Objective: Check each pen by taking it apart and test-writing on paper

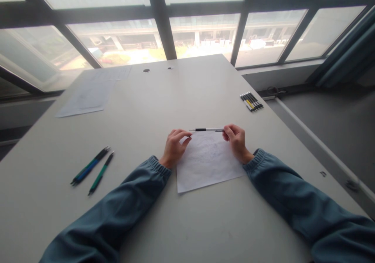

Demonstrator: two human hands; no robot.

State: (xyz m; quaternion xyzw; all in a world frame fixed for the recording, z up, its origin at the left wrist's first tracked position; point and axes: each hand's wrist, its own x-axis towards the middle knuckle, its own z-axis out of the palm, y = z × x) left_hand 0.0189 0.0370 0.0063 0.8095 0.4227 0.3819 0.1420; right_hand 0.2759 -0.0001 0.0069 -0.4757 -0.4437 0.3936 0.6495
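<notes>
Starting at the left through the head camera, I see loose sheets point(88, 95) on the worktop point(164, 224), with a blue-and-green pen cluster point(90, 166) and a separate green pen point(101, 173) nearer me. I would leave these well clear of my sleeves.

My left hand point(175, 147) has thumb and forefinger pinched on a small dark piece point(190, 136); it is too small in this view for me to say what it is. A light pinch seems best, firm enough that it does not drop and roll off the paper point(209, 157) below.

Between the hands, the white-barrelled pen point(209, 129) lies level along the paper's far edge, its thin point facing left and its black grip bare of fingers. I judge that careful alignment matters most here: I should hold the small piece in line with that point and bring no sideways pressure on it.

My right hand point(236, 140) grasps the pen's rear end, fingers curled in. Gripping so far back gives poor control of the tip; a hold nearer the middle would steady it. Farther right, a row of pens point(252, 102) sits out of the way.
</notes>
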